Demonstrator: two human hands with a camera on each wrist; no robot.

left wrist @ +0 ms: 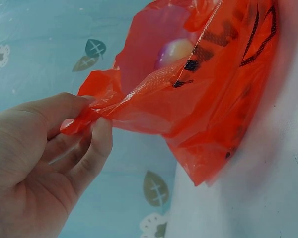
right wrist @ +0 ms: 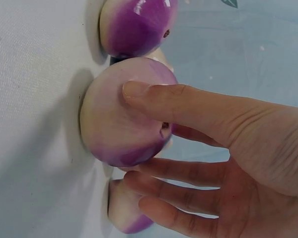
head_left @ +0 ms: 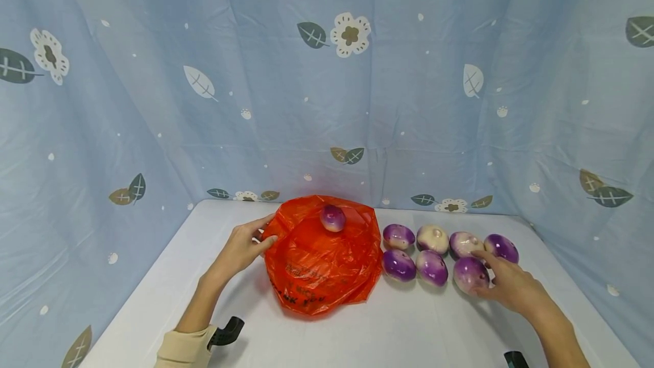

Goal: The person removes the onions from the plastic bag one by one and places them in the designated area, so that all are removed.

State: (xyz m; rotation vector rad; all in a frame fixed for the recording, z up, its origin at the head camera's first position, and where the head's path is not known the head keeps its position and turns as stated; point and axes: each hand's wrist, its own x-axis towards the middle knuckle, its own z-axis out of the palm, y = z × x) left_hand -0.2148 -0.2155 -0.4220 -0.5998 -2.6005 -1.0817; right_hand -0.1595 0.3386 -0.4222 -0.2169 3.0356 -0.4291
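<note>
My left hand pinches the rim of a red plastic bag between thumb and fingers. The bag's mouth gapes, and one purple-and-cream turnip shows at its upper part; in the left wrist view a turnip appears inside the mouth. On the right, my right hand grips a glossy turnip in the front row, its thumb across the near face and fingers behind. The right wrist view has this turnip close to the white tabletop, other turnips above and below it.
Several more turnips stand in two rows right of the bag, the nearest against its edge. The white table meets a blue patterned curtain at the back and sides. Dark wrist mounts show at both forearms.
</note>
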